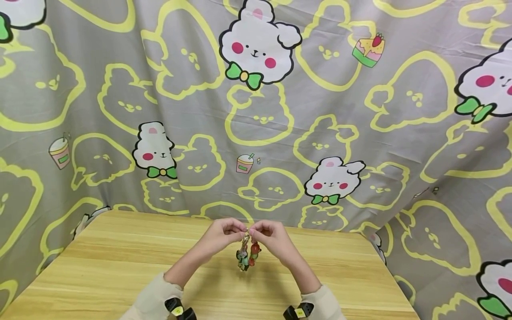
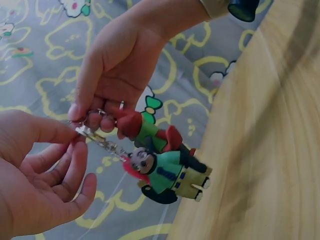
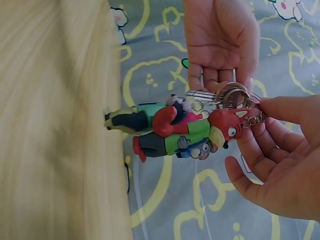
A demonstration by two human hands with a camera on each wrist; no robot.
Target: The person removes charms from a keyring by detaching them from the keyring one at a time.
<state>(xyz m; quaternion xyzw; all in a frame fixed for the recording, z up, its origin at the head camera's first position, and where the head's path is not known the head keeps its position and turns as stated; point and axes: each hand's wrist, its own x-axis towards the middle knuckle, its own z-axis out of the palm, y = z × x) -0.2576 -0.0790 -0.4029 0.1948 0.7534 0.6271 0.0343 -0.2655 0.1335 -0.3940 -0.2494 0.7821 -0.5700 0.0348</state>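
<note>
Both hands meet above the table in the head view, fingertips almost touching. My left hand (image 1: 225, 234) pinches the metal clasp (image 2: 89, 132) of a keychain between thumb and fingers. A grey animal figurine in a teal top and tan trousers (image 2: 167, 172) hangs from it. With thumb and fingertips, my right hand (image 1: 274, 240) pinches a metal ring (image 3: 257, 102) beside a short chain leading to a red fox figurine in a green shirt (image 3: 197, 132). A small grey figure with a blue top (image 3: 202, 149) shows against the fox. Larger split rings (image 3: 232, 94) sit between the hands; whether they are linked is unclear.
A light wood table (image 1: 132, 258) lies beneath the hands. Behind and around it hangs a grey curtain (image 1: 264, 133) printed with cartoon animals, its bottom meeting the table's far edge. Black wrist bands (image 1: 178, 309) are on the sleeves.
</note>
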